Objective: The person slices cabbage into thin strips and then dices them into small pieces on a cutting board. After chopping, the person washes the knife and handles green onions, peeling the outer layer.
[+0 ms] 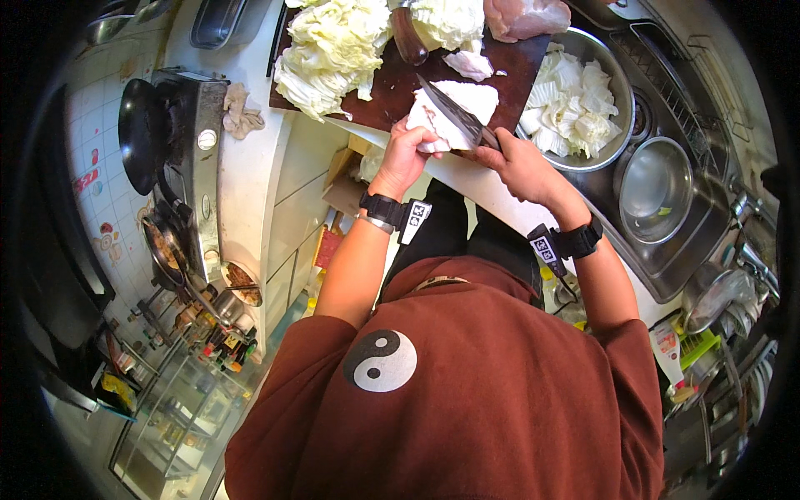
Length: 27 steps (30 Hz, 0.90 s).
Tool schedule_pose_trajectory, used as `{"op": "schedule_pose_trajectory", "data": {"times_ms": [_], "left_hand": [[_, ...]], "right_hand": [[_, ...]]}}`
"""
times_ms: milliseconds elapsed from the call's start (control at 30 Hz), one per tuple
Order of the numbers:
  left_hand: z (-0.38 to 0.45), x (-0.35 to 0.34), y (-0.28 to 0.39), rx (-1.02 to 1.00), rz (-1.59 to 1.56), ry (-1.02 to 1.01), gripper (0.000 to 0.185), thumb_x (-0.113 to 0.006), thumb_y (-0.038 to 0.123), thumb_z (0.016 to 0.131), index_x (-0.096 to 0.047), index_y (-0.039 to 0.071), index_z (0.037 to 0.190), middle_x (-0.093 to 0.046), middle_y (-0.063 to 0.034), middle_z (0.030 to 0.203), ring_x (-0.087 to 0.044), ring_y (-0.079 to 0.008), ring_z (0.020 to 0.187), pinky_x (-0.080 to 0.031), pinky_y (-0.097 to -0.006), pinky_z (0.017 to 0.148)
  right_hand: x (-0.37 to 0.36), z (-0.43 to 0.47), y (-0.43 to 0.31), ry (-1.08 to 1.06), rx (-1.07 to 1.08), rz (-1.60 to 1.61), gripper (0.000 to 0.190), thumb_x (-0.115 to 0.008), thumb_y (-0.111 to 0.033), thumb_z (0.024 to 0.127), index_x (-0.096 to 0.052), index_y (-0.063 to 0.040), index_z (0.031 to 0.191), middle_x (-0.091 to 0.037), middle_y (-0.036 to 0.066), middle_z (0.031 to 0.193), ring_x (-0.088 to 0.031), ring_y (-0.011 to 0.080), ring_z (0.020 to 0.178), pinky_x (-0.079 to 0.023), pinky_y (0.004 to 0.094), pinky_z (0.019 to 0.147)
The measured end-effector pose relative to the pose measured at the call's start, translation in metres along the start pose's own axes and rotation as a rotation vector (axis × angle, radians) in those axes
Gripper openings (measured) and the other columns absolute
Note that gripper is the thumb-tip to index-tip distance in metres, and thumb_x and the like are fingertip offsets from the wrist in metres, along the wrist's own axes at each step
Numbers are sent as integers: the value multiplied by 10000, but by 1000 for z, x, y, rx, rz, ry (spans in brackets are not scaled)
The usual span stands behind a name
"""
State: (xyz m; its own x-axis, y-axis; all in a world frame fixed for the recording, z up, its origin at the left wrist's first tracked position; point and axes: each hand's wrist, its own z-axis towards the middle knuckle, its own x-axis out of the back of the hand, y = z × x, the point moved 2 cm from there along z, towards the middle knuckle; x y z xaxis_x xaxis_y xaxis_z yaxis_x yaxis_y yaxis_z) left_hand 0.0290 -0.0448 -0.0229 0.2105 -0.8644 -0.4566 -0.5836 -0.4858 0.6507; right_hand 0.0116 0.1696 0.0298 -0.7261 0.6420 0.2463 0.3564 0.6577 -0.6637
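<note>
With my left hand (406,153) I grip the near-left edge of a pale piece of raw meat or fat (472,97) at the front of the dark cutting board (390,106). My right hand (519,164) holds a knife (453,112) by its handle, the blade lying slantwise across the piece. Just beyond is a smaller pale scrap (469,64). Napa cabbage leaves (337,53) are heaped at the board's left, and a second wooden handle (408,34) rests among cabbage at the back. A pink block of raw meat (528,17) sits at the back right.
Right of the board, a steel bowl (630,134) holds cut cabbage; a smaller bowl (656,187) with liquid stands in the sink (672,269). On the left are a gas stove (209,169), a black wok (139,137), a crumpled cloth (240,112) and a steel container (215,25).
</note>
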Motion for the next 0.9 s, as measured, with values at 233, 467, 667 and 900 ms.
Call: {"op": "schedule_pose_trajectory", "data": {"times_ms": [233, 467, 667, 900], "left_hand": [[4, -8, 26, -34, 461, 58, 252, -564, 200, 996, -639, -21, 1092, -680, -46, 959, -632, -109, 821, -519, -293, 723], [9, -21, 16, -172, 393, 78, 182, -567, 97, 979, -612, -37, 1094, -654, -25, 995, -588, -81, 861, -492, -267, 778], [11, -24, 6, -156, 336, 28, 217, -543, 76, 993, -586, -27, 1179, -644, -27, 1066, -577, -85, 932, -477, -261, 844], [8, -22, -2, -174, 376, 61, 230, -517, 59, 1004, -583, -8, 1213, -642, -24, 1107, -575, -85, 969, -467, -255, 880]], "right_hand": [[-27, -8, 8, 263, 200, -205, 326, -563, -295, 990, -455, 12, 987, -627, 294, 811, -605, 494, 811, -466, 531, 699], [-27, -26, 18, 334, 287, 49, 312, -570, -256, 990, -450, 30, 956, -621, 295, 789, -584, 511, 768, -441, 537, 659], [-22, -49, 28, 292, 193, -49, 308, -573, -266, 975, -452, 13, 1022, -632, 307, 791, -608, 505, 784, -458, 566, 683], [-25, -55, 22, 297, 184, -139, 290, -560, -269, 976, -440, -6, 1001, -638, 297, 769, -620, 496, 750, -480, 569, 673]]}}
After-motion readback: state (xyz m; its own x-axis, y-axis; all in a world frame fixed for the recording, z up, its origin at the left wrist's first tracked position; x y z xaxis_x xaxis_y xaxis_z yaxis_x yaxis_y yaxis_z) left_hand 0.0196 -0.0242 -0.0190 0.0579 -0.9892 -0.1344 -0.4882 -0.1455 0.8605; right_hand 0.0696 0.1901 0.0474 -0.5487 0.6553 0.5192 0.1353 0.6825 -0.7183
